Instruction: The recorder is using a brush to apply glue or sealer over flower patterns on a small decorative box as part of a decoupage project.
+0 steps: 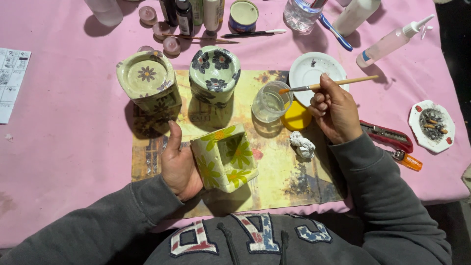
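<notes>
My left hand point(178, 164) grips a square pale-green pot point(225, 157) painted with yellow-green flowers, tilted on its side over a stained work mat point(284, 176). My right hand point(336, 110) holds a thin wooden paintbrush point(324, 85) whose orange-tipped bristles rest at the rim of a clear cup of water point(271, 102). A yellow lid point(297, 118) lies beside the cup, and a crumpled white tissue point(301, 145) lies just below it.
Two decorated pots point(147, 78) point(215, 73) stand at the mat's far edge. A white saucer point(309, 68), glue bottle point(392, 41), paint bottles point(185, 14), red cutter point(387, 135), orange lighter point(407, 159) and ashtray point(431, 125) sit on the pink tablecloth point(64, 122).
</notes>
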